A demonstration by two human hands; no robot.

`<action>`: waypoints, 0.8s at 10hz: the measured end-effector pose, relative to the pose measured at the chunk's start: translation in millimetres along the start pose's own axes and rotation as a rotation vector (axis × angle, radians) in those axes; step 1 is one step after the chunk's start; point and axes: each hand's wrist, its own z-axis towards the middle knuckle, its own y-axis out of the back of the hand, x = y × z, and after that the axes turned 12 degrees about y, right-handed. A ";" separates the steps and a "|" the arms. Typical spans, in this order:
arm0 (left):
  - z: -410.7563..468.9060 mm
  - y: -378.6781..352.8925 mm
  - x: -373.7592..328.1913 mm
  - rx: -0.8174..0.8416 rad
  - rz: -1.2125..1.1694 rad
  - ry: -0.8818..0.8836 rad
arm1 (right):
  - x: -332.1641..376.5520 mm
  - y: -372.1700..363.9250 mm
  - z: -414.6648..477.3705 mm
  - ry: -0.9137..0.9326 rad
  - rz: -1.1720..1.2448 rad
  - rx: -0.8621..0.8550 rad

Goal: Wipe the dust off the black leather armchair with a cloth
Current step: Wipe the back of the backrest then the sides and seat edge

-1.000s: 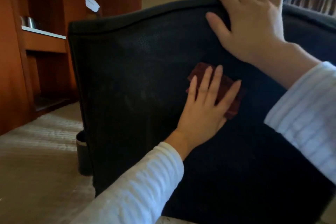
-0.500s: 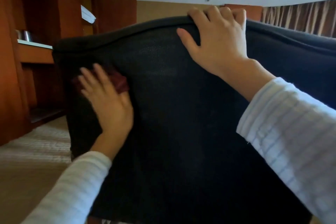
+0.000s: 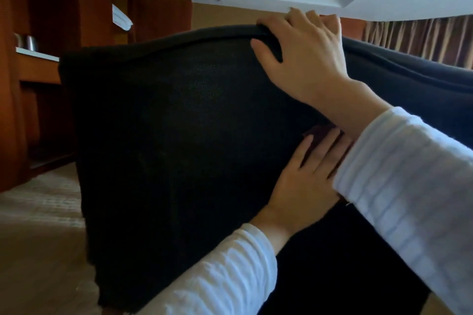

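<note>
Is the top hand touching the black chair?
Touching. The head view shows the right hand curling its fingers over the top edge of the armchair.

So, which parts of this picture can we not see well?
Head view only.
- The cloth: mostly hidden under the left hand and the right sleeve.
- Outer left fingers: covered by that sleeve.
- Fingertips of the right hand: behind the top edge of the armchair.
- Seat and front: behind the backrest; base partly cut off by the lower edge.
- Dust: too fine to see on dark leather.

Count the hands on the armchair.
2: left hand presses the cloth flat against the armchair back, partly behind the right sleeve; right hand grips its top edge.
</note>
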 end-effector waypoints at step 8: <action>-75.4 -26.4 -51.1 0.330 -0.298 0.057 | -36.3 26.5 -52.9 0.208 0.057 0.161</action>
